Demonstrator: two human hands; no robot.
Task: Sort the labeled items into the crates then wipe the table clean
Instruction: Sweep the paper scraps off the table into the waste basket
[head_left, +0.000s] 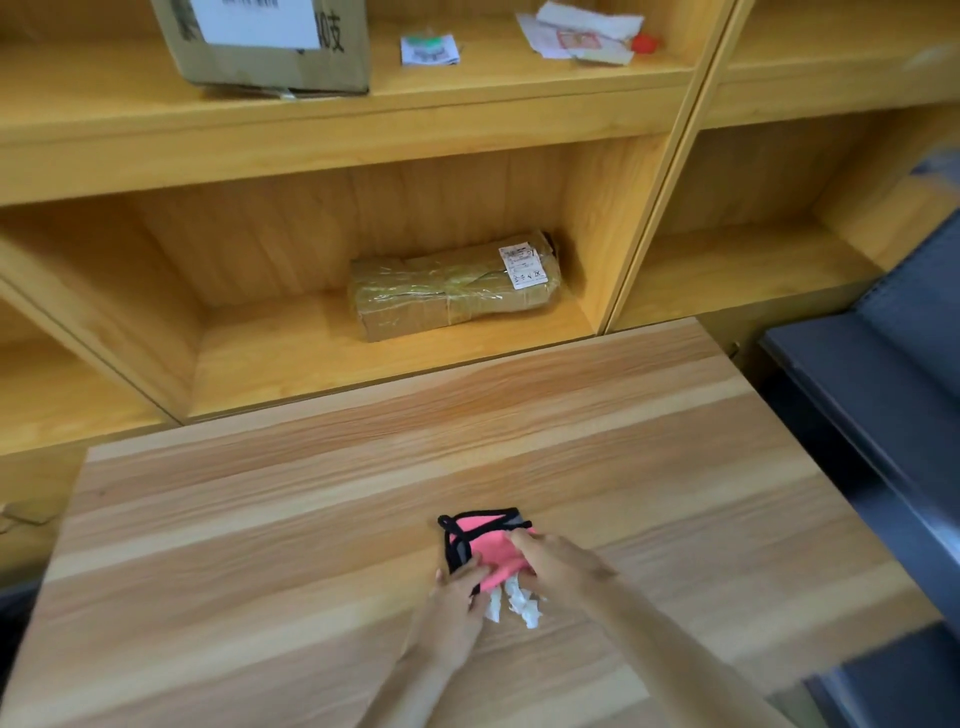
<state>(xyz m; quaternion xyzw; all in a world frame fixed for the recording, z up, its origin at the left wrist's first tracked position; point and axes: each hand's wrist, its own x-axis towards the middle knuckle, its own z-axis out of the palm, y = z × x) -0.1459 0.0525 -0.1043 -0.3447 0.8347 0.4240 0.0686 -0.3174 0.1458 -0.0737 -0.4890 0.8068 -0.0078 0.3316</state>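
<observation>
Two bare forearms reach up from the lower edge over the worktop (260, 545), a light wood-grain surface. The left hand (457, 597) pinches the near left edge of a pink cloth (488, 545) with black trim, fingers closed on the fabric. The right hand (556, 561) lies over the cloth's right side, fingers curled down onto it, gripping it as well. The cloth is folded into a rough square and rests on the worktop near its front middle; its black-edged corner points away and to the left, and no long axis stands out. Crumpled white tissue (514, 603) sticks out from under the cloth's near edge, between the two hands.

Beyond the worktop stands a wooden shelf (363, 119). In the lower middle compartment lies a brown parcel (447, 291) wrapped in clear tape, its long axis running left to right, slightly raised at the right end. A white label (522, 266) sits on its right end; the print is too small to read. On the upper shelf a cardboard box (270, 57) carries a white sheet and dark printed characters, only partly in view and not legible as a whole. To its right lie a small printed packet (430, 50) and some loose papers (582, 31) beside a small red object (645, 43). Dark grey furniture (893, 374) fills the right edge.
</observation>
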